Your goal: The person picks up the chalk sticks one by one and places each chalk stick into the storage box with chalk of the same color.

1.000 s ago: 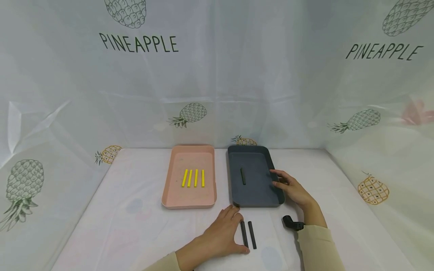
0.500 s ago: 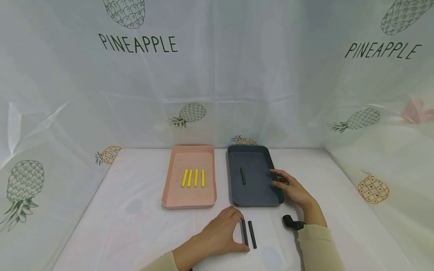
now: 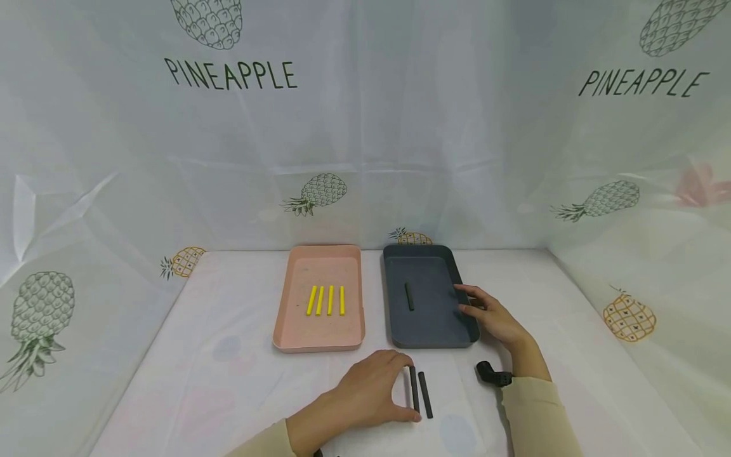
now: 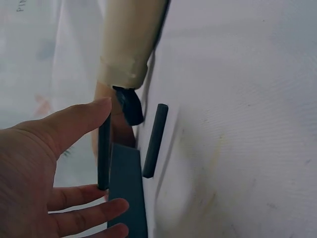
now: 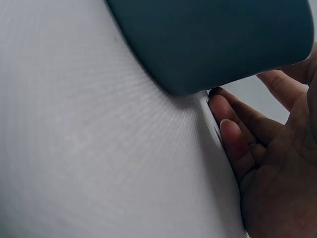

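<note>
Two black sticks lie side by side on the white table, in front of the trays. My left hand (image 3: 407,390) pinches the left stick (image 3: 414,387) end to end, thumb on its near end and fingertips on its far end. The left wrist view shows that stick (image 4: 104,153) held between thumb and finger, with the other stick (image 4: 155,140) flat beside it. My right hand (image 3: 467,302) grips the right rim of the dark grey tray (image 3: 434,344), thumb over the edge and fingers (image 5: 233,134) against its outer wall (image 5: 213,39). One black stick (image 3: 408,296) lies in that tray.
A pink tray (image 3: 317,346) with several yellow sticks (image 3: 325,300) stands just left of the dark tray. A black camera mount (image 3: 491,376) juts from my right wrist. Pineapple-print sheeting walls the table at the back and both sides.
My left hand's fingers have drawn in around the left black stick, which has shifted slightly to the right. The right hand and both trays have not moved.
</note>
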A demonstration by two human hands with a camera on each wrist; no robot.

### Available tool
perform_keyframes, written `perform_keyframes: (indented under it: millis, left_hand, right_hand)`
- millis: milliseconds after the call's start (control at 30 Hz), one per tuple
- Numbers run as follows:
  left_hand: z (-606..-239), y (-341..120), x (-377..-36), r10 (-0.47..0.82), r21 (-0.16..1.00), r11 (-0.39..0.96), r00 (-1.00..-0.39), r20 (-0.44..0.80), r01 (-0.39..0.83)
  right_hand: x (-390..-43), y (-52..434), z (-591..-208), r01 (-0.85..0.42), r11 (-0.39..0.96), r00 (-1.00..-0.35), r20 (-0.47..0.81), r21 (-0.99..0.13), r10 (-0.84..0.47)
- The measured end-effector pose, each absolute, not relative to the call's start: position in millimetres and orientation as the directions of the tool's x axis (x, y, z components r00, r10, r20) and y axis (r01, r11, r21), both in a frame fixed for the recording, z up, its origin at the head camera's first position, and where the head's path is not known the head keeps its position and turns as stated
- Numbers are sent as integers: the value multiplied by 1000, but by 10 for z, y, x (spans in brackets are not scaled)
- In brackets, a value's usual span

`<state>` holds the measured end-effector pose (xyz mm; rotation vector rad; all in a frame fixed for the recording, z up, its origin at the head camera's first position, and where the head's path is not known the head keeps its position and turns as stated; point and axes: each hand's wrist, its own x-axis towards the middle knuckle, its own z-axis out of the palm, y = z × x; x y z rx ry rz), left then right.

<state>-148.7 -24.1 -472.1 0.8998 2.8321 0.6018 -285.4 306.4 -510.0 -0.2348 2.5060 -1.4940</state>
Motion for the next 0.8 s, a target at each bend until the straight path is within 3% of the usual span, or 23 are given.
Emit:
perform_keyframes:
  millis: [467, 800]
  left_hand:
    - [-4519, -229, -1640, 590, 415, 712, -803, 82, 566]
    - [-4377, -187, -1806, 591, 410, 721, -805, 56, 558]
  right_hand:
    - [-2865, 3062, -5106, -19, 478, -962, -113, -878, -247]
    - [-2876, 3078, -5136, -39, 480, -962, -97, -877, -256]
